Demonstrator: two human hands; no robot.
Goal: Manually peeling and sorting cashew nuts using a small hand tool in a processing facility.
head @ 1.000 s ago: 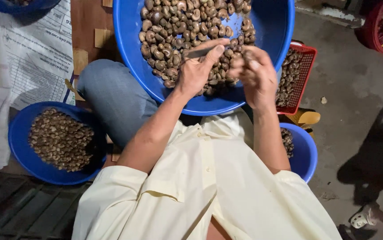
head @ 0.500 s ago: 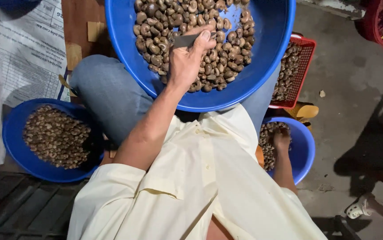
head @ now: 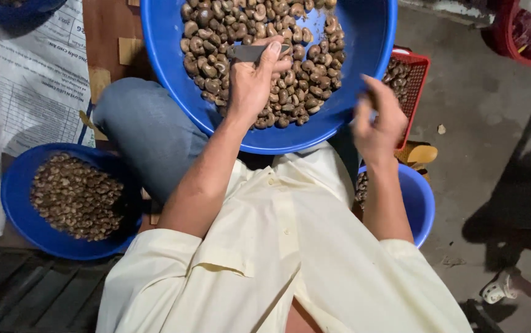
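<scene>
Blue basin (head: 173, 68) under the left hand (head: 250, 83) is heaped with dark unshelled nuts (head: 216, 55), and the smaller bowl (head: 19, 203) well off to that hand's left holds a fair layer of paler ones, so I judge much is left to work through. Left grip is closed around a small grey knife (head: 250, 52), blade lying over the nuts. Right hand (head: 379, 120), beside the basin's rim, is curled loosely; whether its grip pinches a nut I cannot tell.

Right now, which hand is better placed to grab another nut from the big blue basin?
Probably the right hand: it hovers at the rim of the basin, seemingly free, while the left hand grips a knife over the nuts.
</scene>
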